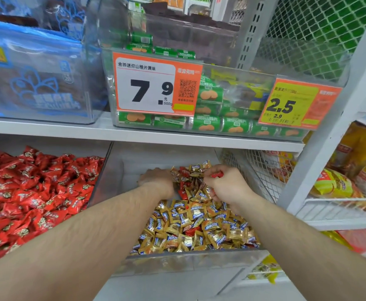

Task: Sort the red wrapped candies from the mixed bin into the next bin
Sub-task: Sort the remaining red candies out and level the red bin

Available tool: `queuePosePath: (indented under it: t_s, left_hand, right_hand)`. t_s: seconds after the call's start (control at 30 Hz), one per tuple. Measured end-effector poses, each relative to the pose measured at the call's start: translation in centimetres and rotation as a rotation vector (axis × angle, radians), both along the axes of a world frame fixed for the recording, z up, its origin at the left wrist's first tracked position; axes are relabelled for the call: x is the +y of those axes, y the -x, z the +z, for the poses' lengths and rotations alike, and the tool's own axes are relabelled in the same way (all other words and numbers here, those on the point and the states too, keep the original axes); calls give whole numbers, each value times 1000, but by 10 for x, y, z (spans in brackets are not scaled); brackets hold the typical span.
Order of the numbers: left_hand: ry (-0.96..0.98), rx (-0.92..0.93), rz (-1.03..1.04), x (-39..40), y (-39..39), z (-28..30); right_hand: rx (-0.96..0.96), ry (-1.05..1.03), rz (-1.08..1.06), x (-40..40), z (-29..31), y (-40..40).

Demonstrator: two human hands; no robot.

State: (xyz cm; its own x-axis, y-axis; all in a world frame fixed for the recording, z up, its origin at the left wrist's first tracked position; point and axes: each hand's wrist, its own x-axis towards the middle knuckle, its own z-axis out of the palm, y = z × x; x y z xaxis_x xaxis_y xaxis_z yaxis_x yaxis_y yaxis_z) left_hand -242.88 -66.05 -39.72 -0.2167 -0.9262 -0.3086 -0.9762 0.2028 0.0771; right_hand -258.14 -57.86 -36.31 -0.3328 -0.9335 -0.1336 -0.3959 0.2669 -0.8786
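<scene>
A: Inside the mixed bin [121, 170], where are the hands?

B: Both are at the rear of the pile of gold candies [199, 224]. Right hand [225, 185]: fingers curled, pinching a red candy [217, 175] just above the heap. Left hand [156, 179]: palm down on the pile; grip state cannot be determined, fingers hidden.

A: Other red pieces?

B: Several lie between the hands [183, 171]. The next bin [36, 192], to the left, holds red candies only.

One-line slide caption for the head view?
Right hand pinches a red candy over the mixed bin; left hand digs alongside.
</scene>
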Motion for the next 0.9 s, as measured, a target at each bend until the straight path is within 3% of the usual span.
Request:
queuePosePath:
  t_s: [0.13,0.27,0.33,0.43,0.53,0.63,0.73,0.8,0.9]
  left_hand:
    - [14,281,96,-1,-14,6]
    - [-173,930,370,22,-25,21]
    - [-309,1159,494,35,-31,25]
    - [-437,1355,589,47,-41,27]
    - [-485,1376,602,57,-47,26]
    - [-487,1356,617,58,-47,18]
    - [-406,1320,601,50,-38,14]
    - [-246,1068,420,43,-27,10]
    - [23,488,37,29,-8,1]
  right_hand:
    - [370,13,72,-27,-3,5]
    - [729,-69,206,-63,-7,-8]
    - [889,-116,275,-77,-12,-19]
    - [1096,-183,340,-87,-19,-34]
    - [1210,-175,341,-87,-23,-40]
    - [1064,-109,331,-82,-19,-35]
    - [711,-49,200,-70,-7,-24]
    - [410,-6,55,-56,3,-16]
    - [-9,-10,-108,-27,14,-5]
